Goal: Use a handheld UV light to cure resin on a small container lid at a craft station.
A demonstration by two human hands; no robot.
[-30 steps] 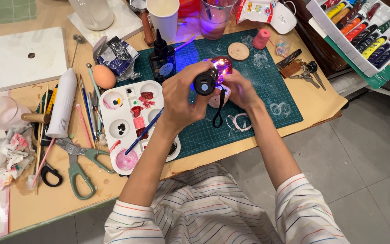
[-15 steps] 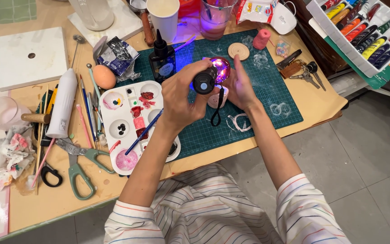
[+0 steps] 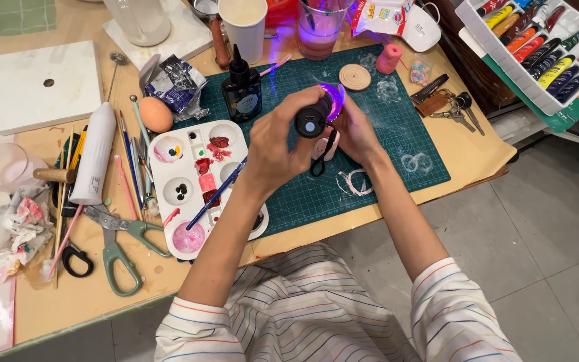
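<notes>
My left hand grips a small black torch above the green cutting mat. The torch throws a purple glow onto a small piece pinched in the fingers of my right hand. What that piece is cannot be made out. A black strap hangs from the torch over a pale object lying on the mat under my hands.
A white paint palette with a brush lies left of my hands, near a black bottle, an egg, a white tube and scissors. Keys, a wooden disc and a tray of paint tubes are on the right.
Both hands have drifted slightly to the right with the torch still lit. Nothing was picked up or put down.
</notes>
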